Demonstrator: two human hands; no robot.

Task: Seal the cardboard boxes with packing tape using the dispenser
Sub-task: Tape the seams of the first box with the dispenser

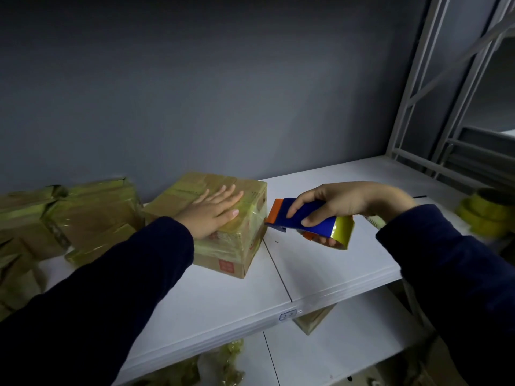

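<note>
Cardboard box [223,257] is seen on the white shelf [320,263], wrapped in yellowish clear tape. Left hand [214,213] is laid flat on the box top, fingers straight and slightly spread, palm pressed down; nothing is gripped.

Tape dispenser [303,221], blue with orange trim, is held just to the right of the box, level with its upper right edge. The orange front end is pointed at that edge; whether it touches the box cannot be told. Right hand [348,203] is wrapped round the dispenser from above, with fingers curled over the blue body and fingertips showing beneath. A tape roll [341,232], yellowish, is mounted at the rear, on the side away from the box.

Markings: a small red square [226,266] is printed on the box's near face, low down; its characters cannot be read. More red print is glimpsed on the box top beside the left wrist, also illegible. A small tag [288,315] is fixed on the shelf's front edge, below and right of the box; blurred, unreadable.

Other taped boxes [94,215] are stacked to the left of the box. Spare tape rolls [485,215] lie well to its right.
</note>
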